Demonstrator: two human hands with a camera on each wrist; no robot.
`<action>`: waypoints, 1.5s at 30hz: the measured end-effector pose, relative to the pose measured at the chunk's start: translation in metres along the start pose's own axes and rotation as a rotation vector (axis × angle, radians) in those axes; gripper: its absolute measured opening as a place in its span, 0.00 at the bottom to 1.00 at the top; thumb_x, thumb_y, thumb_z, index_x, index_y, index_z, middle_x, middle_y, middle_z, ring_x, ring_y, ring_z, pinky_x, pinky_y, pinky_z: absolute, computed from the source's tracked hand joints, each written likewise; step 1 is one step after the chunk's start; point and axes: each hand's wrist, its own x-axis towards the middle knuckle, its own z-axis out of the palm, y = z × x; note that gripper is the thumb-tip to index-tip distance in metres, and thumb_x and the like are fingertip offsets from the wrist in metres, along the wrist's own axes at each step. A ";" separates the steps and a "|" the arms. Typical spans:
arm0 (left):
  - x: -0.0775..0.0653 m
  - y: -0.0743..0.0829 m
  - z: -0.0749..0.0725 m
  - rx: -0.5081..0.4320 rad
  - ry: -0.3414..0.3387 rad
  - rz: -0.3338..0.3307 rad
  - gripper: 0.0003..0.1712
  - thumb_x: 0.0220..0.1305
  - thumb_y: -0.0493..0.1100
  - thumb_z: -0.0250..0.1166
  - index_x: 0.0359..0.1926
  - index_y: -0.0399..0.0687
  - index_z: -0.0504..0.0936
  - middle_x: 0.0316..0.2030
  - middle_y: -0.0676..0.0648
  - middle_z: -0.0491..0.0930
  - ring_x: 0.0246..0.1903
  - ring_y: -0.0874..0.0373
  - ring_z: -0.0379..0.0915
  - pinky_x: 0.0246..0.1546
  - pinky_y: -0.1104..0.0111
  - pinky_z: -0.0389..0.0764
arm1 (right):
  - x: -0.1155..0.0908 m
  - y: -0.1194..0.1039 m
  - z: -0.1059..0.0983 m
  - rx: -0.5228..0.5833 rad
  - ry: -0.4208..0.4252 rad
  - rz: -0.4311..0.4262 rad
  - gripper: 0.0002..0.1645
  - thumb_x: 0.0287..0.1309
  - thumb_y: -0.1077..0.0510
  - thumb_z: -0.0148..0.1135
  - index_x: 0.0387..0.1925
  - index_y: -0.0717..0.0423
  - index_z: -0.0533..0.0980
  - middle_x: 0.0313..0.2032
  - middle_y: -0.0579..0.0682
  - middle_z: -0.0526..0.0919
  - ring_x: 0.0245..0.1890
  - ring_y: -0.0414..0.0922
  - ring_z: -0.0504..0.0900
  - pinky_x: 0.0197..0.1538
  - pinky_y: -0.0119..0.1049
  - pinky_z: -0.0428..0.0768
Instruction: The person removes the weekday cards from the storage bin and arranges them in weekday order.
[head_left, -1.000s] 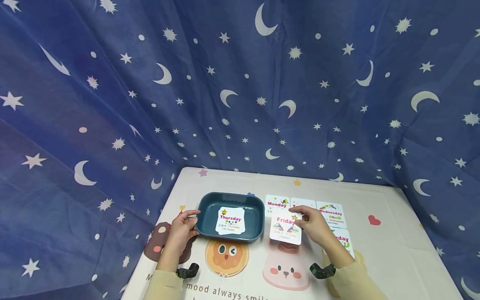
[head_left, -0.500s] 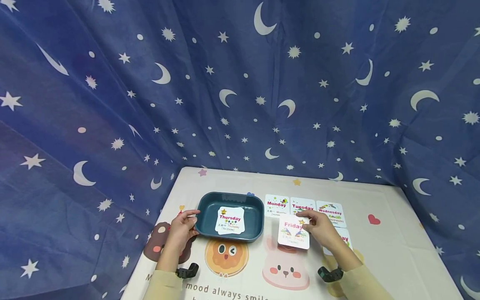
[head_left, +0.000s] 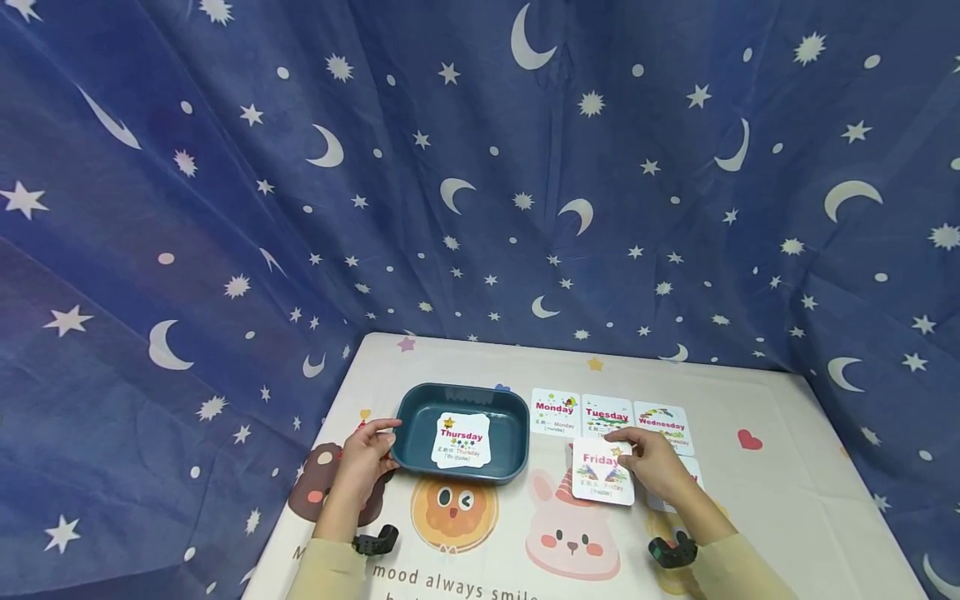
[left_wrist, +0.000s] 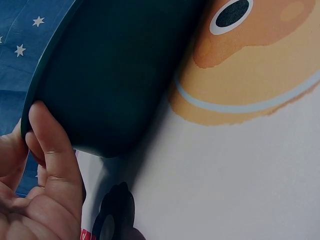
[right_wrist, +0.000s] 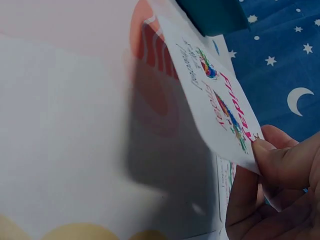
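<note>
My right hand (head_left: 654, 467) pinches a white Friday card (head_left: 598, 487) by its upper right corner. In the right wrist view the tilted Friday card (right_wrist: 210, 95) is held above the table and casts a shadow. My left hand (head_left: 363, 462) grips the left end of a dark teal tray (head_left: 414, 433), thumb on its wall in the left wrist view. Inside the tray lies a Thursday card (head_left: 461, 437) on top of at least one other card. Right of the tray, a Monday card (head_left: 555, 417), Tuesday card (head_left: 606, 408) and Wednesday card (head_left: 662, 417) form a row.
Below the Wednesday card lies another card (head_left: 692, 467), mostly hidden by my right hand. A printed cloth (head_left: 757, 500) with cartoon figures covers the table. A blue curtain (head_left: 480, 208) with moons and stars hangs behind and at the sides.
My right hand has carried the Friday card rightward and slightly towards me, uncovering more of the Monday and Tuesday cards. My left hand and the tray stay where they were.
</note>
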 end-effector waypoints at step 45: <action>0.000 -0.001 0.000 -0.029 -0.012 0.010 0.20 0.79 0.31 0.58 0.68 0.34 0.78 0.39 0.45 0.79 0.28 0.59 0.76 0.31 0.69 0.85 | -0.002 0.003 0.005 -0.306 0.116 -0.004 0.21 0.52 0.71 0.74 0.49 0.58 0.88 0.42 0.56 0.82 0.37 0.48 0.76 0.42 0.38 0.73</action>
